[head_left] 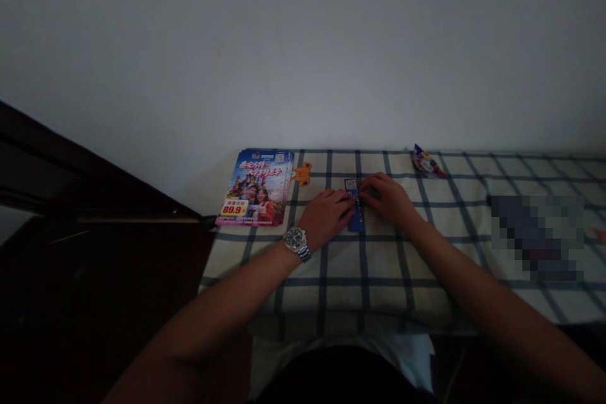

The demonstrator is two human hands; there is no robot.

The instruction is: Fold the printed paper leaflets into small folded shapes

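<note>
One blue strip point(356, 221) runs lengthwise away between left grip point(325, 214), touching it, and right grip point(387, 198), closure of both unclear.

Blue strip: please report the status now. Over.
Left hand on blue strip; right hand at its right edge. Strip on checked cloth. Flyers at left, not blocking.

The strip point(356, 222) is blue. Left of it are a blue-and-pink flyer stack point(255, 186) with a yellow price patch point(235, 207) and an orange bear shape point(303, 174); right of it, a packet point(425, 163), seemingly blue and reddish; beneath it, pale cloth point(343, 259), dark-checked.
</note>
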